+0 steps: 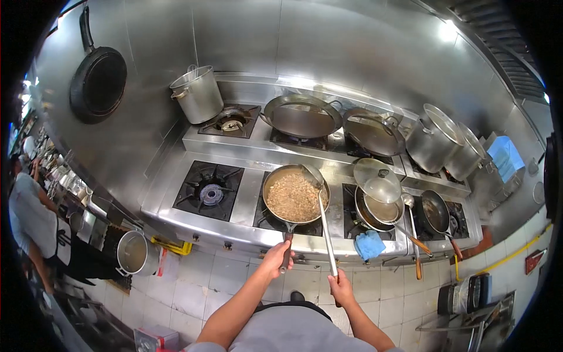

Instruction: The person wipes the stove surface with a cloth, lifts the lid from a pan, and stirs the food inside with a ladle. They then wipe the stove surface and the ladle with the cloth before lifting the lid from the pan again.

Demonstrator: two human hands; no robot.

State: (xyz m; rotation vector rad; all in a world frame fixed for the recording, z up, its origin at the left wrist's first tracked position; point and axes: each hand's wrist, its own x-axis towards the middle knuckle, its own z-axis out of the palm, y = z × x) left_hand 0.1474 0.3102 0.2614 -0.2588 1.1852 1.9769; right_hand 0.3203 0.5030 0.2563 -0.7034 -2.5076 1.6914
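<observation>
A frying pan [296, 220] filled with browned, crumbly chopped food [293, 196] sits on a front burner. My left hand [274, 260] is closed around its dark handle, which points toward me. In my right hand [341, 287] is the end of a long-handled metal ladle [326, 232], its fingers wrapped round the grip. The ladle slants up into the pan, and its bowl rests at the far right rim, partly in the food.
Right of the pan are a pot with a glass lid [377, 180], a blue cloth [369, 244] and a small black frying pan [435, 212]. Wide pans [302, 117] and tall pots [431, 144] stand behind. An unused burner [209, 190] lies left. Another person [38, 217] stands far left.
</observation>
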